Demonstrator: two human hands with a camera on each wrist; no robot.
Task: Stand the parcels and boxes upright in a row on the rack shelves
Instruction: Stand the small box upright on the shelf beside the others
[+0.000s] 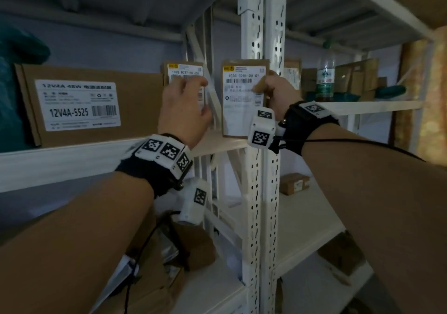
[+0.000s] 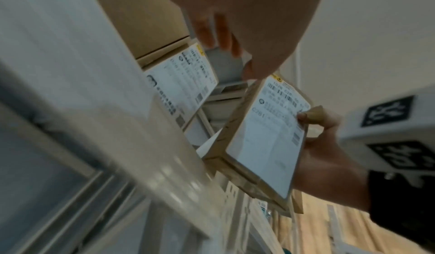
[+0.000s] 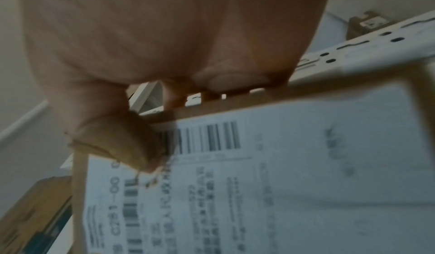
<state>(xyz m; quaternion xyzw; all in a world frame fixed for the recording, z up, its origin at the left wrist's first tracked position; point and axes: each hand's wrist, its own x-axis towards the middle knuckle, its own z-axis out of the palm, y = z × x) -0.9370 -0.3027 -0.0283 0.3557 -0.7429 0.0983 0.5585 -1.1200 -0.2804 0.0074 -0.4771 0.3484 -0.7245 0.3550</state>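
Note:
A small brown parcel [image 1: 239, 110] with a white label stands upright at the right end of the rack shelf [image 1: 72, 158], beside the white post [image 1: 263, 35]. My right hand [image 1: 273, 91] grips its right edge, thumb on the label [image 3: 282, 165] and fingers behind. A second small labelled parcel [image 1: 180, 73] stands to its left. My left hand [image 1: 186, 105] is in front of that one, its loosely bent fingers [image 2: 219, 33] touching the upper right edge. A large flat box [image 1: 84, 105] marked 12V4A-5525 stands upright further left.
A teal bag [image 1: 14, 71] sits at the far left of the shelf. The neighbouring rack holds a green-capped bottle [image 1: 326, 76] and several cardboard boxes [image 1: 358, 76]. A small box [image 1: 294, 184] lies on the lower right shelf. More parcels [image 1: 193, 246] lie below left.

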